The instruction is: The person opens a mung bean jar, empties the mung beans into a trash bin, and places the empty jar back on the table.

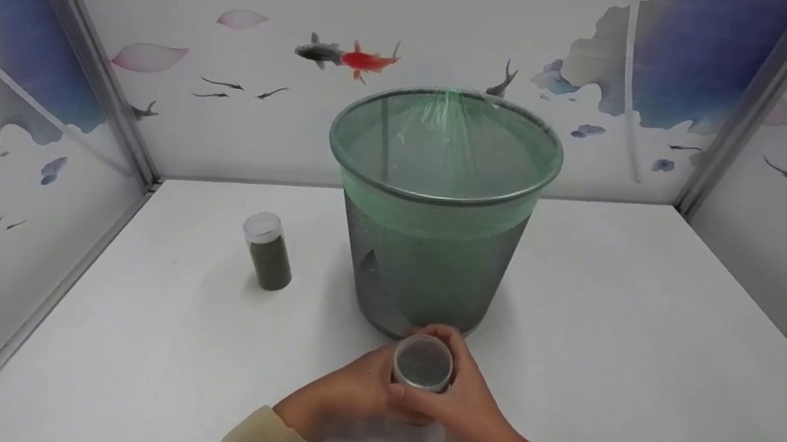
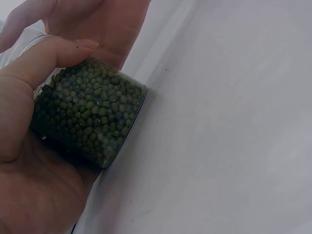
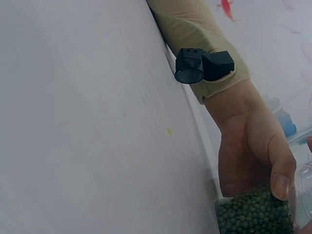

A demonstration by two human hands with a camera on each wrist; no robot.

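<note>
A clear jar (image 1: 423, 365) stands between the two hands near the front of the table. Green mung beans (image 2: 92, 107) fill its lower part in the left wrist view. My left hand (image 1: 361, 386) grips the jar's body, its thumb (image 3: 282, 183) pressed along the side in the right wrist view. Around the jar's clear upper end curls my right hand (image 1: 476, 400), with its thumb at the near side. Whether the lid sits tight or loose cannot be told. A second clear jar (image 1: 269, 257), holding dark green contents under a pale lid, stands upright to the left.
Behind the hands stands a mesh bin (image 1: 389, 277) lined with a green plastic bag (image 1: 439, 217) folded over its rim. White panels (image 1: 232, 131) painted with fish and leaves enclose the white table (image 1: 610, 322) at the back and sides.
</note>
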